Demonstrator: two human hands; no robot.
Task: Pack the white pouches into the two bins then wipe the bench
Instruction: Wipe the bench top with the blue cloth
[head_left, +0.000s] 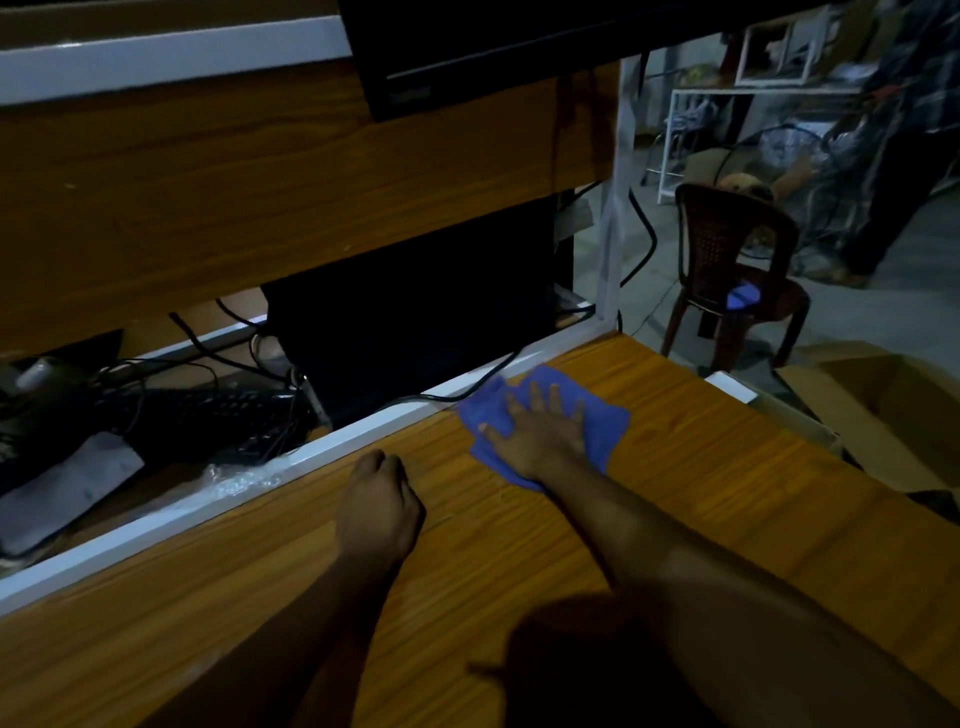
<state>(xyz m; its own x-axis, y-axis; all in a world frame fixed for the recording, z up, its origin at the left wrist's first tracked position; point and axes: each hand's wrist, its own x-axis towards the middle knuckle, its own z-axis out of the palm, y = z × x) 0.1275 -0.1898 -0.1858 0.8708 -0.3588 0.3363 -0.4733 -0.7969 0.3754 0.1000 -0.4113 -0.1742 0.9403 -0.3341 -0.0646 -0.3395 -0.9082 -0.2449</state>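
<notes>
A blue cloth lies on the wood-grain bench near its far white edge. My right hand presses flat on the cloth with the fingers spread. My left hand rests on the bench to the left of the cloth, fingers curled into a loose fist, with nothing in it. No white pouches or bins are in view.
A white rail borders the bench's far side. Beyond it, lower down, sit a black keyboard, cables and a dark monitor. An open cardboard box stands at the right, a brown chair behind it.
</notes>
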